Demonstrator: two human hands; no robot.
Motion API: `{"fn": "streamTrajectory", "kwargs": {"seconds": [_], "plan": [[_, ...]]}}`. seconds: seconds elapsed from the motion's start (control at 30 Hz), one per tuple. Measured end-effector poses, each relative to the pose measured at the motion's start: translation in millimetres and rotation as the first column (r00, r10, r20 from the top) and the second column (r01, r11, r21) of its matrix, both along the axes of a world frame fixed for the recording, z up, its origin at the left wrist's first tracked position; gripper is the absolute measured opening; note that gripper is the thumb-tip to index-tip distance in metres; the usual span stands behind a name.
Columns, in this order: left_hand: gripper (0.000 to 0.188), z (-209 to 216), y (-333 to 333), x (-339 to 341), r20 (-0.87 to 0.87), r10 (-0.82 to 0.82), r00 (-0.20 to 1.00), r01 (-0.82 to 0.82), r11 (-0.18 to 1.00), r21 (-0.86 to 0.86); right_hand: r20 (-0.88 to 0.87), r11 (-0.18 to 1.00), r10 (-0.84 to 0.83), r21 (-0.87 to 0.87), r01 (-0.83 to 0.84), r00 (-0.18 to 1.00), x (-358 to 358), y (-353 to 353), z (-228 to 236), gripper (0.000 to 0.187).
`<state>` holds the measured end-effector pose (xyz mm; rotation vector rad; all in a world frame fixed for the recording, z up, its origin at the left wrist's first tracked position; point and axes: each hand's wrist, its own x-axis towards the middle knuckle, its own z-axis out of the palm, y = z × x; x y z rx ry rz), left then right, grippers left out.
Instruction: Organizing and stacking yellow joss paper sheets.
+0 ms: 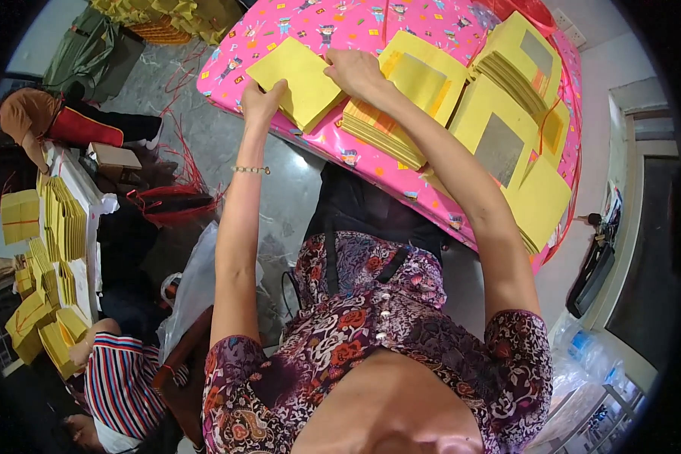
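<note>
Between my hands is a squarish stack of yellow paper [301, 82], lying tilted at the left part of a table with a pink, cartoon-printed cover [238, 47]. My left hand [262, 101] grips its near left edge, thumb over the top and fingers partly hidden. At its right edge my right hand [354, 73] is curled closed, with the fingertips against the paper and partly out of sight. Right beside that hand sits a thicker yellow paper stack [386, 135] with orange-printed sheets. Farther right, a yellow stack with a grey square [495, 140] leans among several others.
More yellow stacks [62, 219] cover a white table at the left, where a person in a striped top [125, 378] and a person in brown [30, 113] are. Red cords [181, 181] trail over the grey floor. Clear plastic [197, 287] hangs near my left arm.
</note>
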<state>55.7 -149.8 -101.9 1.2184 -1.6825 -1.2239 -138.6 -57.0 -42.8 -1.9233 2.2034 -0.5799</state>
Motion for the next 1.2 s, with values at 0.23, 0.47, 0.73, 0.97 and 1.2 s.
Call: {"fn": "streamTrajectory", "kwargs": {"seconds": [0.23, 0.47, 0.73, 0.97, 1.2], "plan": [[0.069, 17, 19, -13, 0.235, 0.172, 0.957, -0.122, 0.970, -0.211, -0.031, 1.000, 0.003, -0.022, -0.003, 1.000, -6, 4, -5, 0.025], [0.068, 30, 36, -15, 0.341, 0.306, 0.889, -0.062, 0.817, -0.573, 0.010, 0.936, 0.037, -0.352, -0.031, 0.999, -21, 39, 17, 0.026], [0.051, 14, 20, -25, 0.364, -0.018, 0.931, 0.258, 0.737, -0.625, -0.085, 0.997, 0.063, 0.054, -0.059, 0.994, -39, 149, 54, 0.031], [0.052, 11, 25, -26, 0.356, 0.001, 0.934, 0.245, 0.725, -0.644, -0.149, 0.992, 0.037, -0.112, -0.054, 0.988, -28, 193, 34, 0.033], [0.047, 24, 32, -16, 0.281, 0.046, 0.959, 0.186, 0.647, -0.739, -0.160, 0.998, 0.048, -0.023, -0.052, 0.986, -27, 191, 35, 0.022]]}}
